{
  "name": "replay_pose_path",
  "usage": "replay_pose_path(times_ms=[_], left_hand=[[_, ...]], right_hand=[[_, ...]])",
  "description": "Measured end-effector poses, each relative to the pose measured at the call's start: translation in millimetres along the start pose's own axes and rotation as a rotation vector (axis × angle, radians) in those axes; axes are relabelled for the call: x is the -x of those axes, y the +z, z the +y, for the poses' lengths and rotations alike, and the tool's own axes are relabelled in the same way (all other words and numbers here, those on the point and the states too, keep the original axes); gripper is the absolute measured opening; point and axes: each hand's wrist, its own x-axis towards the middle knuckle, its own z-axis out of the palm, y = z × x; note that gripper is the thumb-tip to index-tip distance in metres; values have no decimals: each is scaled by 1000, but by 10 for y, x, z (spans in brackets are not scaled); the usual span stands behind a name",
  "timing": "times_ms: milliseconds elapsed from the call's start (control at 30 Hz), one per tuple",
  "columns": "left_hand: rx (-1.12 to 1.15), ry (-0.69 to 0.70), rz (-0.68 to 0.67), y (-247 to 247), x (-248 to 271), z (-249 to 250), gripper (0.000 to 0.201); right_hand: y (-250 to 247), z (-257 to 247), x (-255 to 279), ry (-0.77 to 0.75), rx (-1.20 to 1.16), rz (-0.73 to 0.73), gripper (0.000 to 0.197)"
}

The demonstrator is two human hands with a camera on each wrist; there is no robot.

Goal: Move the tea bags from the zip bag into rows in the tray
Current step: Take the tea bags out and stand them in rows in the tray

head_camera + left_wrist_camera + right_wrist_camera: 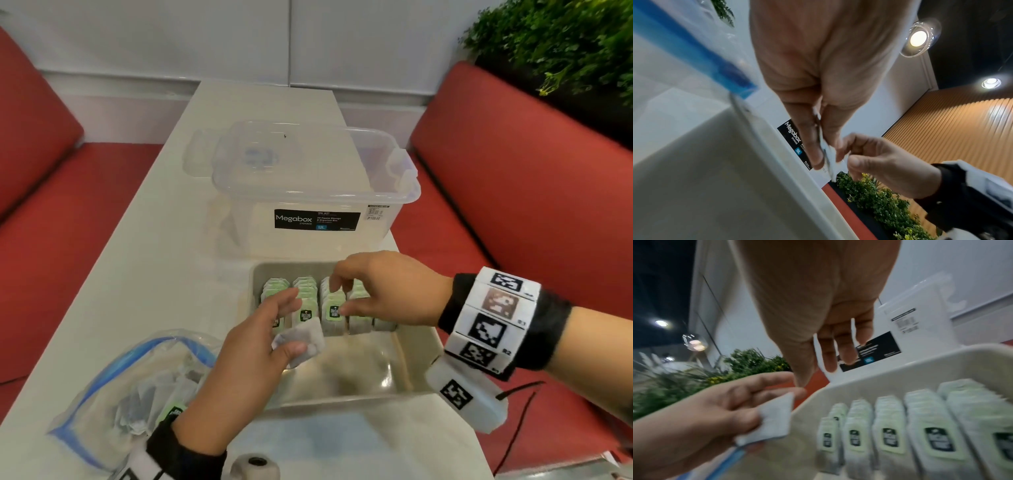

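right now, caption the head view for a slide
Left hand holds a tea bag over the tray; right hand touches the rows.

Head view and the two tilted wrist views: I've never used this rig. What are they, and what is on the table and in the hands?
No machine here: a person works bare-handed, wearing cameras. The head view looks down from a camera on the head. The other two come from a camera on each wrist, looking along the hand. On the long white table stand a clear plastic storage box, a pale grey plastic tray with rows of green-tagged tea bags at its far end, and a clear zip bag with a blue seal holding more. The left hand pinches one white paper tea bag over the tray. The right hand holds nothing; its fingers hang loosely bent above the rows.
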Motion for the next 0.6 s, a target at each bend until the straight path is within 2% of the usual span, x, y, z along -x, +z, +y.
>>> replay_pose_path(times_ms=[100, 200, 300, 367, 433, 533, 600], left_hand=[[24, -37, 40, 28, -7, -14, 66], [198, -129, 35, 54, 23, 11, 55], [389, -178, 9, 76, 69, 98, 39], [435, -184, 14, 56, 100, 184, 27], [457, -175, 18, 25, 138, 262, 30], [380, -126, 39, -28, 195, 331, 41], [251, -78, 102, -46, 209, 355, 22]], right_hand=[[114, -279, 152, -157, -52, 71, 42], [311, -393, 227, -229, 29, 149, 48], [376, -396, 239, -205, -10, 225, 26], [389, -383, 260, -190, -63, 267, 16], [407, -367, 275, -142, -96, 278, 15], [445, -324, 285, -63, -325, 291, 11], [440, -321, 286, -11, -491, 279, 15]])
